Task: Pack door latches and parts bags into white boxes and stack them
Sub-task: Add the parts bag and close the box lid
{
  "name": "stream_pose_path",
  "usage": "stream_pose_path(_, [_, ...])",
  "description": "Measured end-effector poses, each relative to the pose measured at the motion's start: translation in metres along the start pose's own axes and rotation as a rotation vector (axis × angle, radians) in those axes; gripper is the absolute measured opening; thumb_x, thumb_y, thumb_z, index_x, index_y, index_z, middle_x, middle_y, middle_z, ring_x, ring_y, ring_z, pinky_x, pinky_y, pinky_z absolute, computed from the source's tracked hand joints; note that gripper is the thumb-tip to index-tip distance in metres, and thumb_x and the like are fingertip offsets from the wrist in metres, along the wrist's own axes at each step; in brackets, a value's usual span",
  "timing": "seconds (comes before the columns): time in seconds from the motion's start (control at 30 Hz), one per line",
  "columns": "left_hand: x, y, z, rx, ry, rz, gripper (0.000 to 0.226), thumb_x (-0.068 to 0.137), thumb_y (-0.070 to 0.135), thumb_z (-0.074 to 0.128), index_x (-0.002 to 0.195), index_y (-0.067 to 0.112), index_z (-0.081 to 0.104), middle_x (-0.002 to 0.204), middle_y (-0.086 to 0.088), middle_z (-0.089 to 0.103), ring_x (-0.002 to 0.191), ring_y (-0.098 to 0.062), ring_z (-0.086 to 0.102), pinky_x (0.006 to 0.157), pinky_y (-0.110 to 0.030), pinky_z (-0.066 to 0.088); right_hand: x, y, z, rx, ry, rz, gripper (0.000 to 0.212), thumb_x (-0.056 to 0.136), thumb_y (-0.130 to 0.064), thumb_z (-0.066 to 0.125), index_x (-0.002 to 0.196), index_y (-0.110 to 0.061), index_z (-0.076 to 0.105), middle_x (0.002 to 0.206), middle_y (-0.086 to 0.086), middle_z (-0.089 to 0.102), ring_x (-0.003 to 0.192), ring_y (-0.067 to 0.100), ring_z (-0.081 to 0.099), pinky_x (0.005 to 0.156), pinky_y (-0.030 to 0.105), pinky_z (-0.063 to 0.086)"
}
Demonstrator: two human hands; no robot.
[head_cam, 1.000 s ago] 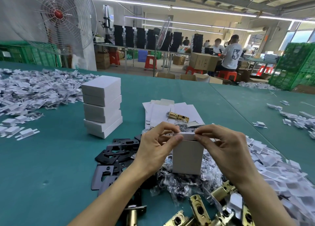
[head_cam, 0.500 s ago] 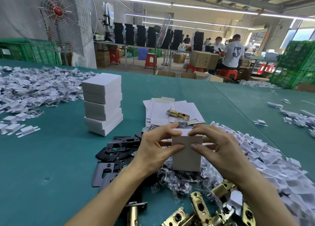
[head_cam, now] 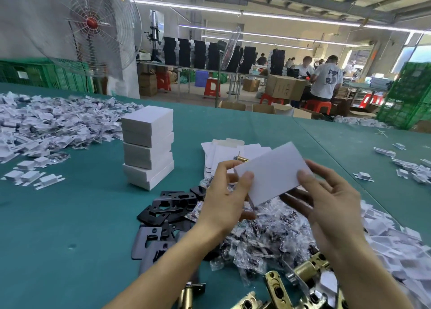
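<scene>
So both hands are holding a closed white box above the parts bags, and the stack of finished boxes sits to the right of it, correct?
Not quite. The head view shows the stack of finished boxes to the left of the held white box, not the right. The left hand and right hand do hold it above the parts bags.

White box [head_cam: 270, 172] — closed, tilted (held above parts bags [head_cam: 263, 236])

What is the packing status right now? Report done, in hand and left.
Done: a stack of closed white cardboard boxes stands on the green table. In hand: both hands, left hand and right hand, hold one more closed white box, not yet stacked. Left: brass door latches, clear plastic parts bags and flat unfolded white box blanks remain loose.
</scene>
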State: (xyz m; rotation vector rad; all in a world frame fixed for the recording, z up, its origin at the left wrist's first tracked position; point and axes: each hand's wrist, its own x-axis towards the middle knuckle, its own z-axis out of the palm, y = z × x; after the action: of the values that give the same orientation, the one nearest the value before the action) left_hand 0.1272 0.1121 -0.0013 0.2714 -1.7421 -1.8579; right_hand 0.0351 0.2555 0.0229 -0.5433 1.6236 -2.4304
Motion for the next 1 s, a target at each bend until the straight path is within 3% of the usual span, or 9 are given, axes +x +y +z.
stream_pose_path(0.1, [-0.009, 0.005, 0.017, -0.067, 0.152, 0.119, 0.025, 0.100, 0.035, 0.058, 0.106, 0.053, 0.042, 0.110, 0.008, 0.059, 0.092, -0.016, 0.066, 0.067, -0.044, 0.062, -0.008, 0.011, 0.015, 0.101, 0.023, 0.172, 0.019, 0.087, -0.012, 0.068, 0.105, -0.014, 0.069, 0.098, 0.013, 0.075, 0.081, 0.031, 0.075, 0.061, 0.034, 0.060])
stream_pose_path(0.23, [-0.010, 0.012, 0.012, 0.209, 0.140, 0.115, 0.055, 0.071, 0.057, 0.067, 0.107, 0.057, 0.025, 0.124, 0.008, 0.053, 0.109, -0.017, 0.058, 0.089, -0.047, 0.056, -0.011, 0.017, 0.023, 0.115, 0.012, 0.209, 0.024, 0.091, -0.014, 0.065, 0.114, -0.012, 0.066, 0.103, 0.015, 0.074, 0.084, 0.033, 0.075, 0.063, 0.035, 0.061])
stream_pose_path(0.37, [-0.004, 0.017, -0.009, 0.584, -0.010, 0.135, 0.099, 0.056, 0.064, 0.082, 0.126, 0.054, 0.011, 0.129, 0.018, 0.025, 0.113, 0.011, 0.038, 0.088, -0.009, 0.038, -0.010, 0.008, 0.021, 0.090, -0.028, 0.185, 0.025, 0.088, -0.018, 0.067, 0.112, -0.012, 0.065, 0.098, 0.014, 0.075, 0.072, 0.025, 0.073, 0.055, 0.030, 0.058])
stream_pose_path(0.47, [0.000, 0.015, -0.024, 0.670, 0.010, 0.239, 0.092, 0.064, 0.049, 0.090, 0.130, 0.034, 0.028, 0.122, 0.017, 0.031, 0.108, 0.024, 0.033, 0.081, 0.003, 0.034, -0.010, 0.005, 0.020, 0.103, -0.062, 0.207, 0.035, 0.080, -0.020, 0.068, 0.113, -0.010, 0.065, 0.104, 0.015, 0.074, 0.080, 0.031, 0.074, 0.060, 0.033, 0.060])
stream_pose_path(0.6, [0.005, 0.023, -0.038, 0.544, 0.162, 0.220, 0.076, 0.055, 0.061, 0.086, 0.108, 0.039, 0.037, 0.113, 0.013, 0.048, 0.102, 0.008, 0.049, 0.076, -0.011, 0.047, -0.013, 0.005, 0.020, 0.048, -0.201, 0.256, 0.048, 0.079, -0.023, 0.069, 0.127, -0.027, 0.062, 0.118, 0.012, 0.066, 0.093, 0.033, 0.074, 0.071, 0.036, 0.062])
stream_pose_path(0.67, [0.016, 0.034, -0.048, 0.474, 0.309, 0.198, 0.080, 0.048, 0.074, 0.076, 0.104, 0.034, 0.036, 0.109, 0.005, 0.048, 0.098, -0.003, 0.053, 0.071, -0.021, 0.053, -0.014, 0.004, 0.020, -0.040, -0.261, 0.267, 0.062, 0.074, -0.029, 0.072, 0.134, -0.036, 0.056, 0.122, 0.007, 0.060, 0.096, 0.029, 0.073, 0.078, 0.038, 0.062])
stream_pose_path(0.73, [0.037, 0.045, -0.064, 0.491, 0.499, 0.217, 0.088, 0.047, 0.078, 0.069, 0.106, 0.024, 0.034, 0.107, 0.000, 0.047, 0.099, -0.017, 0.053, 0.071, -0.027, 0.049, -0.014, 0.004, 0.019, -0.088, -0.288, 0.267, 0.056, 0.072, -0.031, 0.073, 0.127, -0.037, 0.062, 0.122, 0.005, 0.061, 0.097, 0.025, 0.073, 0.077, 0.037, 0.061])
stream_pose_path(0.87, [0.082, 0.065, -0.105, 0.733, 0.899, 0.224, 0.093, 0.048, 0.076, 0.062, 0.111, 0.012, 0.036, 0.116, -0.008, 0.046, 0.114, -0.029, 0.045, 0.093, -0.042, 0.040, -0.015, 0.006, 0.019, -0.136, -0.344, 0.299, 0.032, 0.073, -0.030, 0.072, 0.105, -0.033, 0.075, 0.118, 0.005, 0.069, 0.094, 0.028, 0.073, 0.072, 0.033, 0.059])
stream_pose_path(1.0, [0.116, 0.071, -0.139, 0.855, 1.033, 0.088, 0.106, 0.055, 0.075, 0.069, 0.127, 0.005, 0.036, 0.134, -0.016, 0.045, 0.128, -0.035, 0.041, 0.106, -0.050, 0.034, -0.016, 0.006, 0.021, -0.165, -0.380, 0.314, 0.027, 0.072, -0.029, 0.073, 0.098, -0.028, 0.077, 0.108, 0.007, 0.074, 0.093, 0.032, 0.073, 0.071, 0.034, 0.058])
